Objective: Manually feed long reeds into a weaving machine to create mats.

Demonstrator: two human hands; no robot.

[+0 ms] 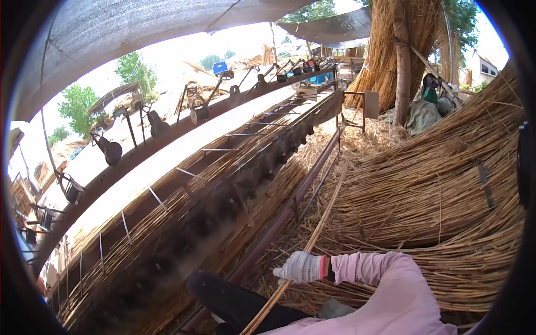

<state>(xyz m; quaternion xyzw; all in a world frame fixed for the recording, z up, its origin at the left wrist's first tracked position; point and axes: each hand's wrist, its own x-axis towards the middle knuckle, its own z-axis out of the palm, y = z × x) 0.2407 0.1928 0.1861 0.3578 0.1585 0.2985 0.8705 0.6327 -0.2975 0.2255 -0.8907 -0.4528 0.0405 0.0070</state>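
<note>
My right hand (296, 266), in a pale knitted glove with a red cuff, is closed round a few long tan reed stalks (325, 216) that run diagonally from the lower edge toward the upper right. The pink sleeve of that arm comes in from the lower right. My left hand is not in view. Just left of the stalks and below my hand is my dark-clad leg. A large stack of reeds (424, 190) lies at my right, beside the stalks.
A long metal machine trough (218, 184) with crossbars and reeds runs diagonally on the left, with a rail (262, 234) beside it. A beam (218, 106) carrying rollers runs behind. Upright reed bundles (379, 67), a post (401, 84) and sacks (421, 117) stand at back right, under shade sheets.
</note>
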